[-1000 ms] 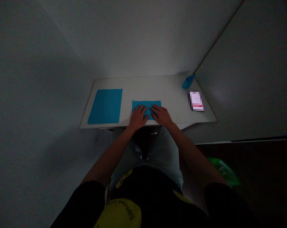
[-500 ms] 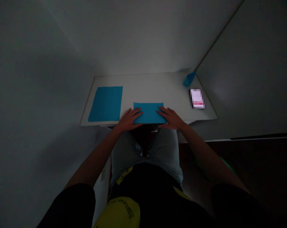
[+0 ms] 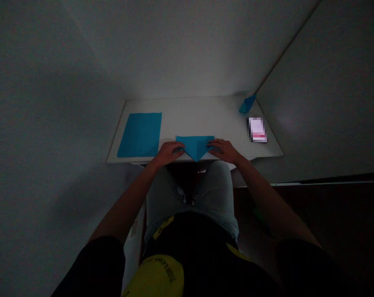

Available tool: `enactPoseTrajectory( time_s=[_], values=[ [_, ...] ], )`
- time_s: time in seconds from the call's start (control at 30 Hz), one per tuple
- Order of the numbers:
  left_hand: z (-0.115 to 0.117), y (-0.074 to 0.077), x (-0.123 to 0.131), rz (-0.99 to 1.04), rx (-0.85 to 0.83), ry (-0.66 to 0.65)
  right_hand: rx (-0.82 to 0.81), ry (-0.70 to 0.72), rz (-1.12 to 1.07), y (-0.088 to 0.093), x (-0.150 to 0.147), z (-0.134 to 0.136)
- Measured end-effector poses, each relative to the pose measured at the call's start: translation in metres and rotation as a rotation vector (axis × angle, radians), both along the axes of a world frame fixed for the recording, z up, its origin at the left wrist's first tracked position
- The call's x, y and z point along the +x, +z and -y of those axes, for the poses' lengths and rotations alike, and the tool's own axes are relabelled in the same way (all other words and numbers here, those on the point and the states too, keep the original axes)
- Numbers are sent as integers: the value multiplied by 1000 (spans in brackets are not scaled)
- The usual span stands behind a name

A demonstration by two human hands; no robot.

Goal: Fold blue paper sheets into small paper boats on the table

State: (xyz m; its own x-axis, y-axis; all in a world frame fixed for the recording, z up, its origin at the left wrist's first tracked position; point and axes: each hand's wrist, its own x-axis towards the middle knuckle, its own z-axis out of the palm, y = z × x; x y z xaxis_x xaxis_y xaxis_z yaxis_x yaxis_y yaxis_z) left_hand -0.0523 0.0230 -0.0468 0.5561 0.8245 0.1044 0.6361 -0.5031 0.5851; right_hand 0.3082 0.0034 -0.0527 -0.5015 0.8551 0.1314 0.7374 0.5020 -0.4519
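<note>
A blue sheet of paper point(image 3: 195, 145) lies at the table's front edge, its outline a triangle with the point towards me. My left hand point(image 3: 169, 152) has its thumb and fingers closed on the paper's left side. On the opposite side, my right hand point(image 3: 223, 151) pinches the paper near its right corner. The fingers hide parts of both slanted edges.
A flat blue sheet point(image 3: 140, 135) lies on the left of the white table point(image 3: 196, 111). At the right stand a phone with a lit, blurred screen point(image 3: 257, 129) and a folded blue paper piece point(image 3: 247, 104) near the wall point(image 3: 187, 53).
The paper has gone from a rectangle to a triangle, its near corners folded in. My hands have gone from lying flat on it to gripping its sides.
</note>
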Motion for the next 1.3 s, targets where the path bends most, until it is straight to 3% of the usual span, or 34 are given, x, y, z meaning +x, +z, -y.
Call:
enactPoseTrajectory(
  time_s=[0.2, 0.27, 0.53, 0.7, 0.93, 1.07, 1.2, 1.3],
  values=[
    [8, 4, 46, -114, 126, 362, 102, -202, 100, -4, -32, -4],
    [15, 5, 57, -155, 150, 415, 124, -232, 96, -8, -40, -1],
    [35, 7, 75, -209, 158, 275, 182, -264, 54, -14, -61, 17],
    [31, 15, 69, -258, 169, 179, 203, -281, 83, -10, -67, 32],
    [-10, 18, 54, -242, 129, -93, 148, 59, 120, -4, -61, 30],
    [-12, 21, 56, -242, 198, 19, 116, 53, 196, -1, -69, 21],
    [8, 19, 50, -212, 200, 101, 110, -88, 306, 0, -91, 16],
    [19, 13, 36, -183, 170, 110, 100, -110, 327, 0, -103, 12]
  ],
)
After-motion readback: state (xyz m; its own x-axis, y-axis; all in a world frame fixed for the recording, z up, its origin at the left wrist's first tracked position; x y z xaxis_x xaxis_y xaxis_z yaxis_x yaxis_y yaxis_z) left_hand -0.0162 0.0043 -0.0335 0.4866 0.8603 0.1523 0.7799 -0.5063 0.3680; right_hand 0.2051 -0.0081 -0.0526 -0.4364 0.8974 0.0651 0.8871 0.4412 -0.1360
